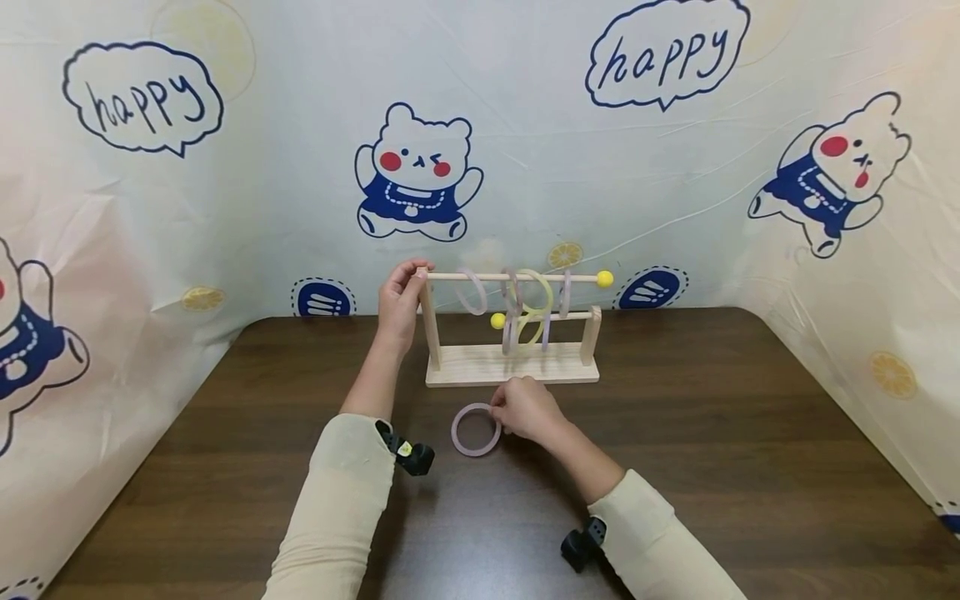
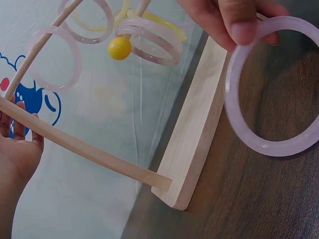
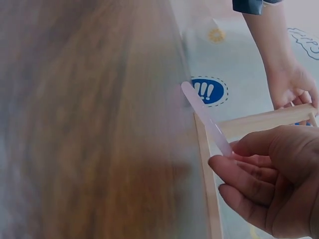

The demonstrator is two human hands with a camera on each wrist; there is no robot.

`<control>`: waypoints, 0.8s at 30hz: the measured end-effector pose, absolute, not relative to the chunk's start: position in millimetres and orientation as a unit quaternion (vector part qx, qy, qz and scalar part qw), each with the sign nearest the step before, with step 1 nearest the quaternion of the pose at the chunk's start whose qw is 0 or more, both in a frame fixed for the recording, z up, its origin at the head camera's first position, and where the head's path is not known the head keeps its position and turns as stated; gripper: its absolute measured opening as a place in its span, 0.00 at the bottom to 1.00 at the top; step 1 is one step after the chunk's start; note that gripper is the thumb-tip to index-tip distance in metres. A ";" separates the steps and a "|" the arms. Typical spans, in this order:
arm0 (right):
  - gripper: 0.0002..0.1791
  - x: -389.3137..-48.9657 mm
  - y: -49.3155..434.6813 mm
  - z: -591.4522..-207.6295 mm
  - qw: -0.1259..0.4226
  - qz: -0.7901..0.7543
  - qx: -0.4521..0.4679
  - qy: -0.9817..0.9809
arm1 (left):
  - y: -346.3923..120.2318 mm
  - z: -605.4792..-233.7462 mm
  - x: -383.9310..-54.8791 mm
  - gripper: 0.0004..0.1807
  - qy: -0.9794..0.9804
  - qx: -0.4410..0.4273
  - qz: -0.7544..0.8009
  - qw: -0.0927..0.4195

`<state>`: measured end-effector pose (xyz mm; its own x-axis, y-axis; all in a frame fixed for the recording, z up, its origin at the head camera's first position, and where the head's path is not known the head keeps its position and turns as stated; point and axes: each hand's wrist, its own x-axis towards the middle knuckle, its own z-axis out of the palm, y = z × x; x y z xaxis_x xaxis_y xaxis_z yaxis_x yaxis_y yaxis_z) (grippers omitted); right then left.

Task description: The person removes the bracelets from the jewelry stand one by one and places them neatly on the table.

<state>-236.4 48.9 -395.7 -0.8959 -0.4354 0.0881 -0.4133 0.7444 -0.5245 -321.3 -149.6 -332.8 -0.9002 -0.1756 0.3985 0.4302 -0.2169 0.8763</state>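
Ring (image 2: 271, 148) may slip, since the right hand (image 1: 528, 410) pinches only its edge; the left hand (image 1: 399, 307) grips a wooden post (image 1: 431, 329).

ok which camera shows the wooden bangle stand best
Head: the wooden bangle stand shows nearly whole, with both posts and rods. Left wrist crops it to one post and parts of base and rods; right wrist catches only pieces, partly behind the right hand.

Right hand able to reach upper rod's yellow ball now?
Likely yes: the yellow ball caps the upper rod, uncovered and away from the left hand, though the right hand pinches a lilac ring.
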 end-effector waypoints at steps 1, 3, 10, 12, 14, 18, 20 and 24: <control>0.05 -236.7 48.4 -396.5 0.023 -0.274 -0.222 0.935 | -149.9 -332.9 -321.1 0.05 -0.594 -0.108 -0.773 0.195; 0.05 -237.3 47.4 -397.9 0.030 -0.271 -0.214 0.938 | -150.3 -333.1 -320.8 0.06 -0.597 -0.108 -0.771 0.195; 0.05 -238.5 45.6 -401.1 0.042 -0.250 -0.223 0.941 | -150.6 -333.1 -320.6 0.08 -0.601 -0.109 -0.767 0.196; 0.06 -238.7 45.3 -401.5 0.039 -0.248 -0.224 0.942 | -150.7 -333.5 -321.2 0.08 -0.601 -0.110 -0.767 0.196; 0.06 -238.9 45.0 -402.0 0.034 -0.244 -0.225 0.943 | -150.2 -333.5 -321.2 0.07 -0.599 -0.110 -0.769 0.196; 0.06 -239.3 44.6 -402.9 0.027 -0.239 -0.226 0.944 | -149.5 -333.3 -321.3 0.06 -0.594 -0.110 -0.772 0.195; 0.06 -239.1 44.4 -402.9 0.027 -0.238 -0.224 0.945 | -149.4 -333.1 -321.1 0.05 -0.594 -0.109 -0.773 0.195; 0.06 -239.2 43.7 -402.5 0.027 -0.234 -0.222 0.946 | -150.4 -333.1 -321.1 0.06 -0.595 -0.103 -0.773 0.192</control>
<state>-239.2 43.7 -402.5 -0.9002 -0.4323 0.0522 -0.4069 0.7926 -0.4542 -321.1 -150.4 -333.1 -0.9046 -0.1747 0.3889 0.4206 -0.2170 0.8809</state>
